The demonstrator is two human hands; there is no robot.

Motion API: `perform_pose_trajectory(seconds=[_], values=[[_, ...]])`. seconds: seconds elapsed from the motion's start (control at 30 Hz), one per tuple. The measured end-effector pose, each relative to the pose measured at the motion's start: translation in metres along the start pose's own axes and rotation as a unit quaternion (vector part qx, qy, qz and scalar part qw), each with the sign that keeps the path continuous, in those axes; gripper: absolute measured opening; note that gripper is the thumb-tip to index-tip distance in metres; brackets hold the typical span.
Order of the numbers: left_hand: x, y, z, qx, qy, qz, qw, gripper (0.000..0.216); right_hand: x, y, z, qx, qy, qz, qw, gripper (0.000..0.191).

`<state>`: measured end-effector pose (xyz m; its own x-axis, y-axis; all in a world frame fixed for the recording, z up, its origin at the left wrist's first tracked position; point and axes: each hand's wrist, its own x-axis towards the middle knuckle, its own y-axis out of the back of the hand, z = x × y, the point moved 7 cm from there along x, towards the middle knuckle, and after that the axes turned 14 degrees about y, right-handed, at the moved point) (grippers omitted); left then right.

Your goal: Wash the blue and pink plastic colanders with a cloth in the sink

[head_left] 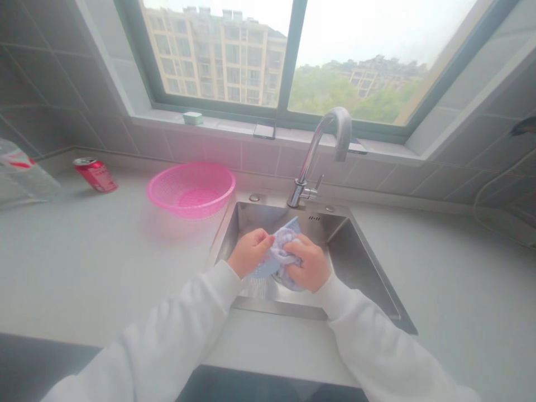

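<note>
Your pale countertop (84, 268) spreads across the lower and middle frame, and above it the window (291, 61) fills the top centre with a building and trees beyond the glass. Below the window, a little right of centre, you have the steel sink (352, 254), with your hands over its left part. At the left of centre, on the countertop just beside the sink, stands the pink basket (195, 199); the curved faucet (309, 157) rises at the sink's back edge. A clear bottle (25, 176) is cut off by the left edge of the frame. Your right hand (310, 262), right of centre, has its fingers curled and bunched against the cloth, gripping it. Your left hand (251, 251), near the centre, has its fingers folded in, thumb and forefinger pinching the light-blue perforated piece (264, 268) at its edge. That piece lies between your hands, tilted, running from beside your left fingers up toward the faucet. The crumpled pale-lilac cloth (285, 241) lies against it, just left of your right palm and touching your right fingers. The red can (96, 175) is tilted at the left, and a small green block (193, 118) sits on the sill, upper left of centre.
</note>
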<state>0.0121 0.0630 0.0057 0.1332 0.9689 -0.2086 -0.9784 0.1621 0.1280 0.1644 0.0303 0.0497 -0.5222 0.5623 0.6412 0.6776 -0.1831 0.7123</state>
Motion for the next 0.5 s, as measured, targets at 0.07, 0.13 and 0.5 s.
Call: perform_pose_trajectory(seconds=[0.07,0.13,0.5], values=[[0.000,0.003,0.001,-0.002,0.012,0.009,1.000,0.042,-0.004,0.017,0.039,-0.009,-0.079,0.048,0.996,0.022],[-0.001,0.005,0.003,0.000,0.017,0.014,1.000,0.040,-0.015,0.032,0.085,-0.016,-0.184,0.078,0.980,0.024],[-0.011,0.003,0.015,-0.160,0.034,-0.083,0.983,0.059,-0.060,0.043,0.170,0.047,-0.414,0.133,0.899,0.029]])
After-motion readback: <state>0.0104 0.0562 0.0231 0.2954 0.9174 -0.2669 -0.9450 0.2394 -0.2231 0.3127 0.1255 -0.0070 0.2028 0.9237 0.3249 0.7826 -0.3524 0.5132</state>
